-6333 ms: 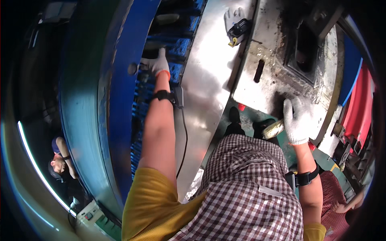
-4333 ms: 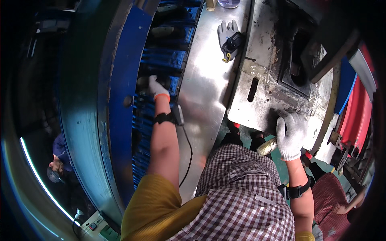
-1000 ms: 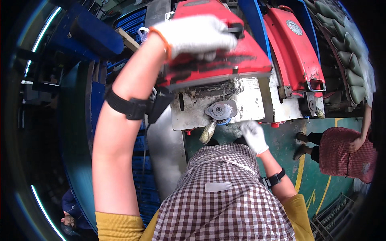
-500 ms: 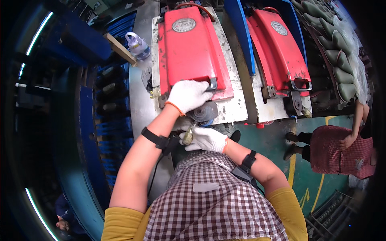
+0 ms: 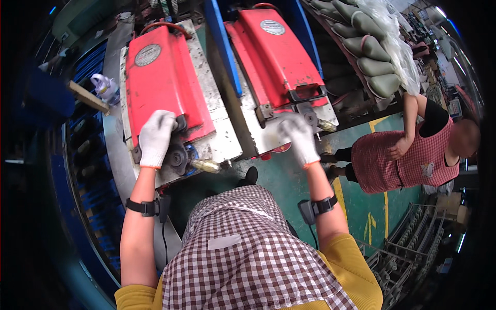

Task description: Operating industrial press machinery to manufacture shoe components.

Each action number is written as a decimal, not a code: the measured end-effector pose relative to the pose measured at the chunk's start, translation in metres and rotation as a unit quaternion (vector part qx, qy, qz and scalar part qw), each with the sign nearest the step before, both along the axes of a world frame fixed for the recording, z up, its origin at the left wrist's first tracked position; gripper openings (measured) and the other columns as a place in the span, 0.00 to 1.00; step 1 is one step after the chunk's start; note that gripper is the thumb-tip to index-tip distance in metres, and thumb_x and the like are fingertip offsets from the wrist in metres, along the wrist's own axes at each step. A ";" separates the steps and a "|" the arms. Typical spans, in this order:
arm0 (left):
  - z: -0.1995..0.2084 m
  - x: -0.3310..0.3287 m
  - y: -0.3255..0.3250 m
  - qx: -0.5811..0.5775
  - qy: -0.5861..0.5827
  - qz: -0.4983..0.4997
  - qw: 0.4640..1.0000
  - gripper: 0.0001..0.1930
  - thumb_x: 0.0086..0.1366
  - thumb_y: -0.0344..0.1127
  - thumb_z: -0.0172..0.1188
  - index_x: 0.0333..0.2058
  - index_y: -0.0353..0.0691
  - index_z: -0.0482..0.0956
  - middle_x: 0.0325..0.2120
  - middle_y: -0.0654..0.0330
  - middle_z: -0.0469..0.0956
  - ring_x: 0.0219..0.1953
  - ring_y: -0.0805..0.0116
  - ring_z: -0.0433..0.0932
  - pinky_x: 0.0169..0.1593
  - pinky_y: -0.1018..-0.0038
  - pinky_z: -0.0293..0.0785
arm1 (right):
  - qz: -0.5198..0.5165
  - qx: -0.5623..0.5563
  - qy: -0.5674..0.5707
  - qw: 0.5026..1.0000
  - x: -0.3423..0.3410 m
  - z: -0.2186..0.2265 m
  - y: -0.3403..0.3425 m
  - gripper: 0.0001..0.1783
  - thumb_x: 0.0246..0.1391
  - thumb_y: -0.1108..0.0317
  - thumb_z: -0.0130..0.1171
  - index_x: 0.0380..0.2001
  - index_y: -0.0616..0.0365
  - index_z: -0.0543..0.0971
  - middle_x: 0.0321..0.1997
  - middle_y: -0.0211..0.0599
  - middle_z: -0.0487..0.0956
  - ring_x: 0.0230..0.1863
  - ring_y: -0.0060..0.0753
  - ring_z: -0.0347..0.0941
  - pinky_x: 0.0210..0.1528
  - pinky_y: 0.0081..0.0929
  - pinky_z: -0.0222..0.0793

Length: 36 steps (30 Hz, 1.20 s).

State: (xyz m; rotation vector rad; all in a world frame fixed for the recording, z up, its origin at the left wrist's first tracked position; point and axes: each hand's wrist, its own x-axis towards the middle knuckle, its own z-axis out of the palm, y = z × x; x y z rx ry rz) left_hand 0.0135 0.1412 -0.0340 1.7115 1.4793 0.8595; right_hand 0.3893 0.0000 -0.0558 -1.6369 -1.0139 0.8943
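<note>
With white-gloved left hand, gripping the black handle of a long red cover; holding white-gloved right hand near a matching red cover, cannot tell its grip for blur.

1. Left hand, white-gloved, lies over the front of the left red cover, fingers at its black handle; grip closure unclear.
2. Right hand, white-gloved and motion-blurred, is near the front of the right red cover; contact cannot be determined.
3. Wrapped lever grip projects beside a dark round fitting, near the left hand.
4. Lilac-topped bottle stands left of the left cover.
5. Co-worker in red checked apron, at right.
6. Grey-green boot-like pieces lie racked, upper right.
</note>
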 end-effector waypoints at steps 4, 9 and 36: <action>0.006 0.049 -0.007 0.025 -0.278 0.075 0.957 0.10 0.75 0.34 0.56 0.49 0.35 0.79 0.36 0.58 0.84 0.36 0.71 0.82 0.45 0.75 0.80 | -0.164 0.033 -0.311 0.935 0.117 -0.004 0.001 0.13 0.64 0.66 0.60 0.48 0.59 0.83 0.47 0.45 0.84 0.51 0.45 0.79 0.56 0.38 0.73; 0.027 0.148 -0.028 0.134 -0.046 -0.133 0.981 0.10 0.65 0.34 0.62 0.44 0.44 0.84 0.41 0.57 0.83 0.46 0.60 0.83 0.52 0.66 0.78 | -0.133 -0.298 -0.427 0.843 0.123 -0.017 -0.028 0.28 0.70 0.45 0.44 0.43 0.56 0.83 0.44 0.60 0.83 0.48 0.64 0.80 0.55 0.56 0.73; 0.200 0.281 0.094 0.413 -0.145 -0.183 0.880 0.11 0.71 0.35 0.60 0.47 0.36 0.82 0.44 0.56 0.82 0.50 0.60 0.80 0.56 0.67 0.75 | 0.064 -0.078 -0.231 0.968 0.136 -0.011 0.187 0.48 0.52 0.49 0.69 0.74 0.45 0.63 0.69 0.54 0.72 0.64 0.55 0.74 0.54 0.49 0.80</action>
